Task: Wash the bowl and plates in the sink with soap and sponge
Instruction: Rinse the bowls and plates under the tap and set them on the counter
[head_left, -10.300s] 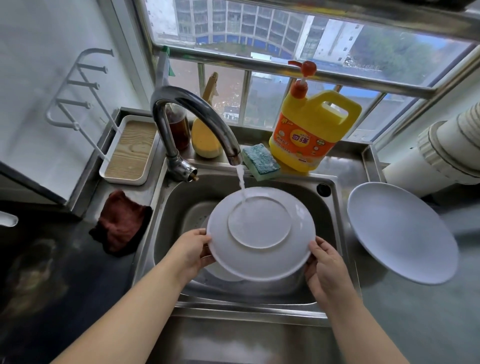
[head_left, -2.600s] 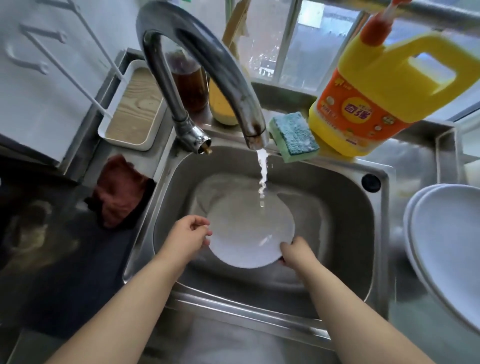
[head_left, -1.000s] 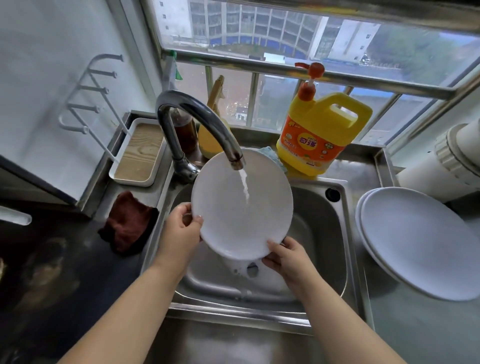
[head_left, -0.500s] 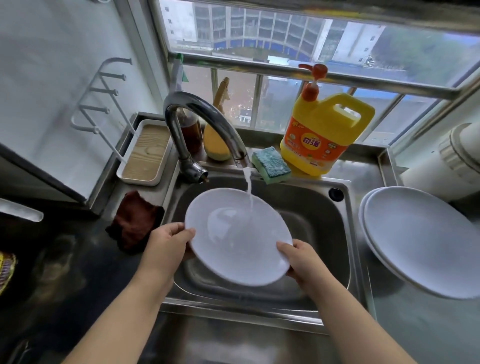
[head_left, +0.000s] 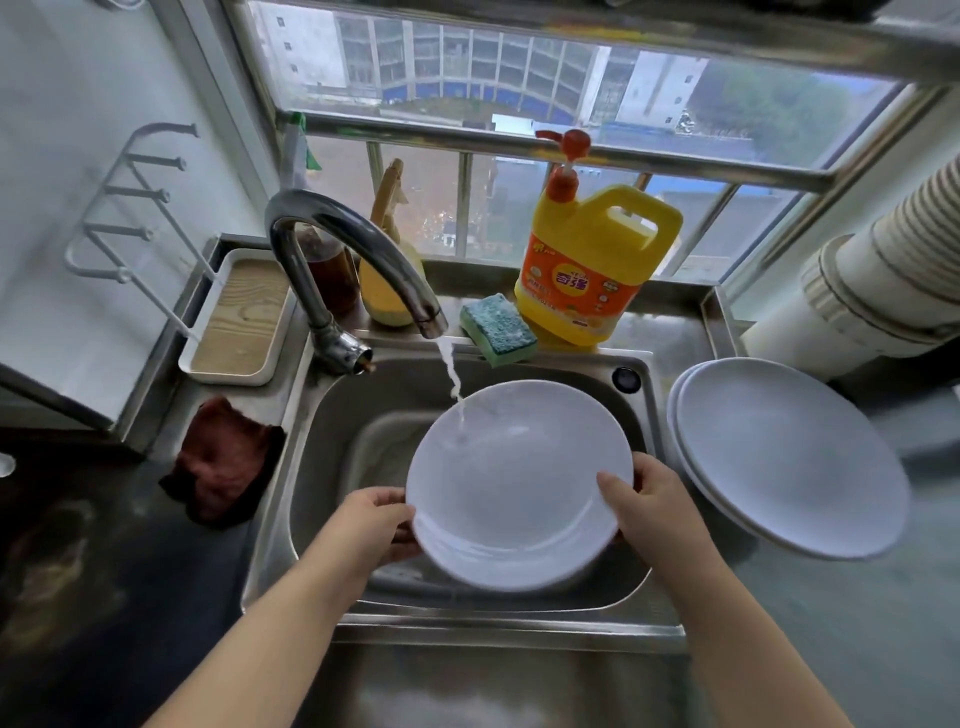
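Observation:
I hold a white plate (head_left: 514, 488) face up over the steel sink (head_left: 332, 415). My left hand (head_left: 376, 525) grips its left rim and my right hand (head_left: 644, 499) grips its right rim, thumb on the inner face. Water runs from the curved tap (head_left: 358, 249) onto the plate's far left part. Two white plates (head_left: 784, 457) lie stacked on the counter to the right of the sink. A green and yellow sponge (head_left: 497, 328) and a yellow soap jug (head_left: 587, 270) with a red pump stand on the ledge behind the sink. No bowl shows.
A dark red cloth (head_left: 223, 462) lies on the counter left of the sink. A white tray (head_left: 239, 317) with a wooden base, a brown bottle (head_left: 330, 270) and a yellow brush (head_left: 384, 291) stand at the back left. A white ribbed pipe (head_left: 878, 275) runs at the right.
The plate has shifted right and levelled out under the stream, and both hands moved with it. Earlier it was tilted upright under the tap, then lowered.

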